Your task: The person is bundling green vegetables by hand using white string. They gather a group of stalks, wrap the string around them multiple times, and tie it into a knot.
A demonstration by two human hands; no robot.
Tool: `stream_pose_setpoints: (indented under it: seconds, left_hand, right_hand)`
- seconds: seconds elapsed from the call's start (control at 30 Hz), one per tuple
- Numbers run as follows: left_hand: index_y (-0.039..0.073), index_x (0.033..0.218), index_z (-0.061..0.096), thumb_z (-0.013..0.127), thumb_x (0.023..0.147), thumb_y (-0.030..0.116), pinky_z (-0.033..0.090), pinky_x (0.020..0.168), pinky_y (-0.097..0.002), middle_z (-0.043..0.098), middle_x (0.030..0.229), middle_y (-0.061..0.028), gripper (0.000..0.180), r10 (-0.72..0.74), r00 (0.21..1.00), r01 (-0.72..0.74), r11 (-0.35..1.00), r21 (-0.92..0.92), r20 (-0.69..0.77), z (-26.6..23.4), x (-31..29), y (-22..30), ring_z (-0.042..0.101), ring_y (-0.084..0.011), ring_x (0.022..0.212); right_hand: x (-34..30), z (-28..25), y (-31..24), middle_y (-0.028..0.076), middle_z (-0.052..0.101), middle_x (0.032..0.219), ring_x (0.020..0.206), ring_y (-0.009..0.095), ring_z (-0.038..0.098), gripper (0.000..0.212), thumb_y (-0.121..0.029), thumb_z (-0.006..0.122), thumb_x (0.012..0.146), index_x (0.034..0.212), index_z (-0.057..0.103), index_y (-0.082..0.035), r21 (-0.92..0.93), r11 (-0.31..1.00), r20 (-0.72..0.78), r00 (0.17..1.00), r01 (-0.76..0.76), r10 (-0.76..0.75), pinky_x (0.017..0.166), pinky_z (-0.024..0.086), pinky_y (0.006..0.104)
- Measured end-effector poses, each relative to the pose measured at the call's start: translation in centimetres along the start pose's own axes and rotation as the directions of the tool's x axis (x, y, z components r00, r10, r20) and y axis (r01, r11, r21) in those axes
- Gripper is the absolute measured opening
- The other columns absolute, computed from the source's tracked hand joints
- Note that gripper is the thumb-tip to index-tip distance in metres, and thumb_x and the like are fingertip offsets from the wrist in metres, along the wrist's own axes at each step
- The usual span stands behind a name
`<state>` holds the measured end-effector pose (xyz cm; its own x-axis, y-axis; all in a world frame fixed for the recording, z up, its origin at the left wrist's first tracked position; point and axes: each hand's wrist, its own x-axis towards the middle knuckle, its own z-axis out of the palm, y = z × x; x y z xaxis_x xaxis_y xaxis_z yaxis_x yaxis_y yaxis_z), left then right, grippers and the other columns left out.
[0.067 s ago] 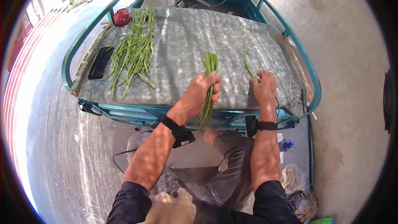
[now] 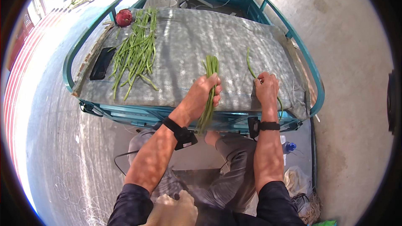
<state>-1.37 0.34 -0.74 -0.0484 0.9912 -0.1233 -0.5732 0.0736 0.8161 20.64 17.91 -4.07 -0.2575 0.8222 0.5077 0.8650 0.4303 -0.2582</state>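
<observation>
My left hand (image 2: 203, 91) is wrapped around a bunch of long green beans (image 2: 212, 65), whose ends stick out above and below the fist. Off to its right, my right hand (image 2: 267, 87) pinches a single long green bean (image 2: 249, 60) between thumb and fingers. That bean runs out past the fingertips on the grey cloth (image 2: 188, 37), and its other end hangs below the hand by the wrist. A larger loose pile of long green beans (image 2: 136, 54) lies on the left part of the cloth.
A black phone (image 2: 101, 63) lies left of the pile, with a round dark-red thing (image 2: 124, 17) behind it. Teal metal rails (image 2: 301, 46) border the cart bed. White buckets (image 2: 161, 2) stand at the back. Beside my right forearm is a blue-capped bottle (image 2: 289, 146).
My left hand and its bunch have dipped very slightly toward me. The right hand keeps its pinch on the single bean in nearly the same spot.
</observation>
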Motion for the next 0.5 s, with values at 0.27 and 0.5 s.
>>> stream_pose_setpoints:
  seconds: [0.27, 0.5]
  left_hand:
    - [0.01, 0.1, 0.053, 0.05, 0.111, 0.04, 0.047, 0.058, -0.0304, 0.054, 0.085, 0.0004, 0.032, 0.0, 0.992, -0.001, 1.0, -0.006, -0.127, -0.8, 0.3, -0.8, 0.052, -0.0106, 0.065]
    - [0.008, 0.1, 0.055, 0.049, 0.111, 0.039, 0.046, 0.058, -0.0307, 0.055, 0.083, -0.0014, 0.034, -0.013, 0.975, 0.006, 0.999, -0.034, -0.221, -0.4, -0.1, -0.5, 0.051, -0.011, 0.064]
  right_hand:
    - [0.7, -2.0, -3.5, 0.015, 0.07, 0.084, 0.081, 0.033, 0.068, 0.014, -0.014, 0.073, 0.089, 0.086, 0.069, -0.001, 0.302, 0.953, -0.014, 0.999, -0.041, 0.047, 0.077, 0.053, 0.0447]
    - [-2.5, -7.4, -11.0, 0.008, 0.07, 0.076, 0.068, 0.014, 0.065, 0.019, -0.016, 0.074, 0.091, 0.092, 0.069, 0.002, 0.73, 0.667, 0.33, 0.931, -0.147, -0.156, 0.066, 0.052, 0.0306]
